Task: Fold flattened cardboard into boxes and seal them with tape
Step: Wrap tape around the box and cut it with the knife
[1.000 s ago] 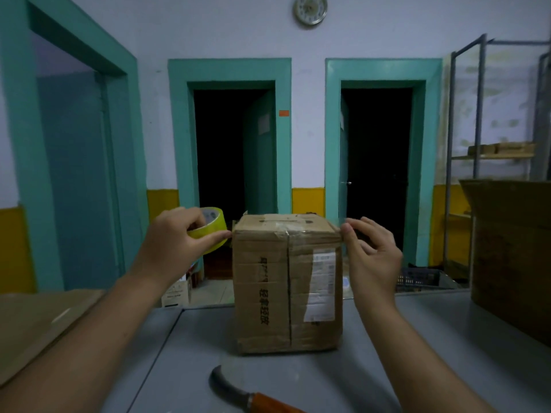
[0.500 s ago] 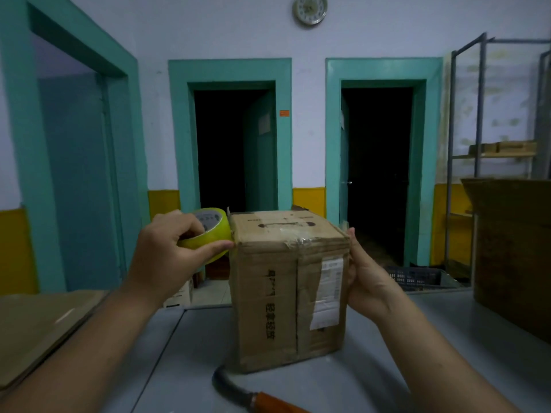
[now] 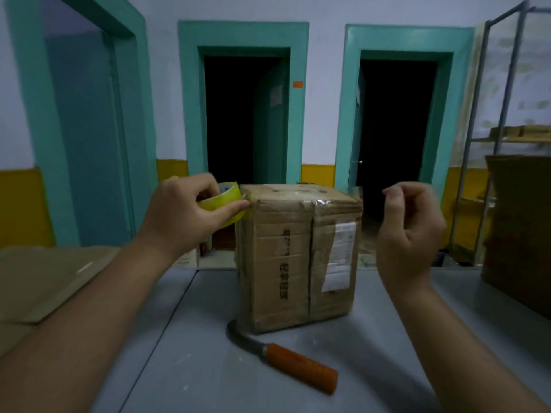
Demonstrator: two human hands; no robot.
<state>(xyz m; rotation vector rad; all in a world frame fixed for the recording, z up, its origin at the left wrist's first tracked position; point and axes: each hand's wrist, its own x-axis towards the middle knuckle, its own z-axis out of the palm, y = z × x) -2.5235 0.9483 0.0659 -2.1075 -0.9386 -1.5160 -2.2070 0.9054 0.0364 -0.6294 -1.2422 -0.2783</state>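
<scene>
Box on the grey table, tape roll at its top corner

Nearest of all lies a knife (image 3: 283, 362) with an orange handle. It lies flat on the grey table (image 3: 387, 368), and its dark curved blade points at the bottom of the box.

Just behind the knife stands the cardboard box (image 3: 280, 257), in the middle of the table. It is upright and its top flaps are closed. Clear tape shines on the top and runs down the near side. A white label (image 3: 340, 257) is stuck on the right part of that side.

The left hand (image 3: 182, 216) grips a yellow tape roll (image 3: 222, 201), with the thumb below it and the fingers over it. The roll touches the top left corner of the box.

The right hand (image 3: 408, 234) is up in the air to the right of the box and does not touch it. Its fingers are curled in. It is blurry, so I cannot tell if it pinches anything.

Flat cardboard (image 3: 44, 281) lies on the left. A big brown box (image 3: 521, 234) stands at the right edge, with a metal rack (image 3: 501, 114) behind it.

Far back are two dark doorways (image 3: 244, 120) with green frames.
</scene>
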